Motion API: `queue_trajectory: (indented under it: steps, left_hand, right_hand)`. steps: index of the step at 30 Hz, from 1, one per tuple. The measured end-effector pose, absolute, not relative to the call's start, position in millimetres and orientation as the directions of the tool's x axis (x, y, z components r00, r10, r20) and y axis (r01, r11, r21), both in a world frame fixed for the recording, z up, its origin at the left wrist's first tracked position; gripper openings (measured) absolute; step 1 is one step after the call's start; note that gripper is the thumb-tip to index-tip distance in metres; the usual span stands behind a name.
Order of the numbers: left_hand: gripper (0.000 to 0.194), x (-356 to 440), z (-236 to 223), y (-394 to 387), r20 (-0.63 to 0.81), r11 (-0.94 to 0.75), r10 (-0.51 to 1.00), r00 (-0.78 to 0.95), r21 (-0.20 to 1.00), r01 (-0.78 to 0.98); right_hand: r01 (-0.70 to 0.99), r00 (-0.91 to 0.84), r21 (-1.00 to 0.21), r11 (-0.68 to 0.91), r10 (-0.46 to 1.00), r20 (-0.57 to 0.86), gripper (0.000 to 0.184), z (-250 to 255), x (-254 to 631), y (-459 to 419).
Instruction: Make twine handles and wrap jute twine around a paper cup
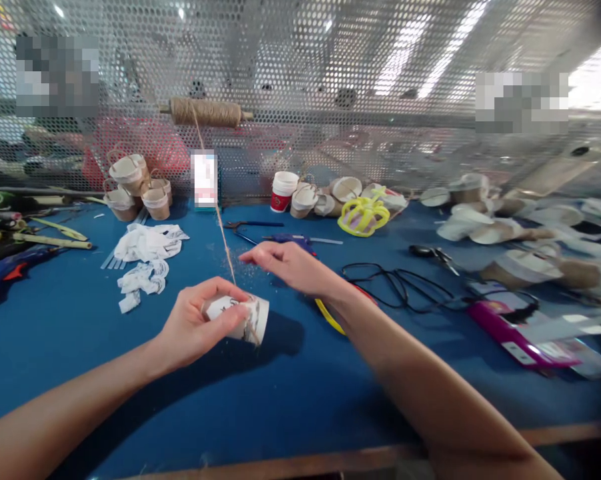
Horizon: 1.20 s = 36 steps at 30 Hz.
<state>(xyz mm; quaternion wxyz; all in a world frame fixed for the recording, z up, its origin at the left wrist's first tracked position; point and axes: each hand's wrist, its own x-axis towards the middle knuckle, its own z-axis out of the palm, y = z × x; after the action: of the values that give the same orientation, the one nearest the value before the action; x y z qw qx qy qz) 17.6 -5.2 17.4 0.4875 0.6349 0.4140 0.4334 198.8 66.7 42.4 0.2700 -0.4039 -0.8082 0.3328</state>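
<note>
My left hand (200, 320) is closed around a white paper cup (262, 320) with dark print. The cup lies tilted on its side above the blue table, its wide end toward the right. Some twine shows against its side near that end. A strand of twine (222, 230) runs taut from the cup up to a spool of twine (205, 112) on a rod. My right hand (280, 263) hovers just right of this strand, fingers stretched toward it and apparently apart from it. Part of its fingers is hidden behind the hand.
Behind my right hand lie a blue glue gun (295, 239) and pliers (238, 227). Crumpled white strips (148, 243) are at left, near twine-handled cups (155, 200). Further right are a yellow crown-shaped piece (363, 220), black cable (400, 287), scissors (433, 253) and a magenta box (518, 340).
</note>
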Motion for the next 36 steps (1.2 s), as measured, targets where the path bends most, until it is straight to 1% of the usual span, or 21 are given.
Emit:
queue_trajectory:
  steps: [1, 2, 4, 6, 8, 13, 15, 17, 18, 20, 22, 25, 28, 31, 36]
  left_hand:
    - [0.014, 19, 15, -7, 0.142, -0.183, 0.943, 0.301, 0.977, 0.110]
    - [0.014, 20, 13, -8, 0.146, -0.192, 0.936, 0.321, 0.975, 0.116]
    - [0.013, 21, 9, -10, 0.165, -0.222, 0.919, 0.358, 0.967, 0.124]
    - [0.011, 21, 6, -11, 0.185, -0.251, 0.904, 0.386, 0.960, 0.126]
    - [0.012, 21, 3, -13, 0.177, -0.252, 0.890, 0.420, 0.959, 0.132]
    - [0.015, 24, 1, -18, 0.030, -0.162, 0.839, 0.543, 0.967, 0.197]
    - [0.016, 26, 4, -18, -0.012, -0.122, 0.829, 0.559, 0.972, 0.201]
    - [0.020, 25, 9, -15, -0.018, -0.077, 0.852, 0.523, 0.984, 0.160]
    - [0.024, 24, 12, -13, -0.011, -0.053, 0.879, 0.477, 0.991, 0.121]
    - [0.030, 21, 18, -9, -0.031, 0.018, 0.920, 0.390, 0.999, 0.037]
    - [0.033, 17, 22, -5, -0.045, 0.071, 0.930, 0.365, 0.996, -0.057]
    - [0.033, 14, 24, -2, -0.070, 0.125, 0.927, 0.369, 0.984, -0.129]
    - [0.031, 15, 24, -1, -0.092, 0.154, 0.932, 0.350, 0.976, -0.153]
    - [0.031, 18, 23, 1, -0.113, 0.176, 0.940, 0.321, 0.969, -0.174]
    - [0.031, 18, 20, 3, -0.149, 0.211, 0.936, 0.317, 0.963, -0.168]
  right_hand:
    - [0.370, -0.608, -0.812, 0.452, 0.779, 0.157, 0.034, 46, 191, 58]
    - [0.308, -0.629, -0.844, 0.439, 0.759, 0.166, 0.031, 49, 185, 50]
    - [0.272, -0.598, -0.873, 0.406, 0.782, 0.177, 0.022, 51, 177, 39]
    - [0.263, -0.556, -0.896, 0.357, 0.815, 0.162, 0.016, 50, 175, 32]
    - [0.263, -0.553, -0.914, 0.310, 0.824, 0.121, 0.013, 47, 177, 28]
    - [0.355, -0.597, -0.900, 0.252, 0.802, -0.012, 0.013, 37, 191, 19]
    - [0.369, -0.574, -0.901, 0.228, 0.819, -0.028, 0.016, 34, 194, 16]
    - [0.331, -0.489, -0.926, 0.182, 0.872, -0.003, 0.018, 34, 195, 15]
    - [0.290, -0.433, -0.944, 0.157, 0.901, 0.017, 0.019, 34, 196, 16]
    - [0.176, -0.337, -0.977, 0.122, 0.940, 0.057, 0.020, 37, 197, 18]
    - [0.055, -0.276, -0.992, 0.117, 0.956, 0.098, 0.020, 41, 199, 20]
    - [-0.095, -0.273, -0.992, 0.077, 0.957, 0.101, 0.018, 45, 202, 19]
    - [-0.191, -0.360, -0.981, 0.005, 0.930, 0.075, 0.016, 48, 204, 14]
    - [-0.196, -0.402, -0.981, -0.005, 0.913, 0.076, 0.017, 49, 205, 10]
    - [-0.088, -0.449, -0.994, 0.062, 0.888, 0.095, 0.013, 48, 206, 10]
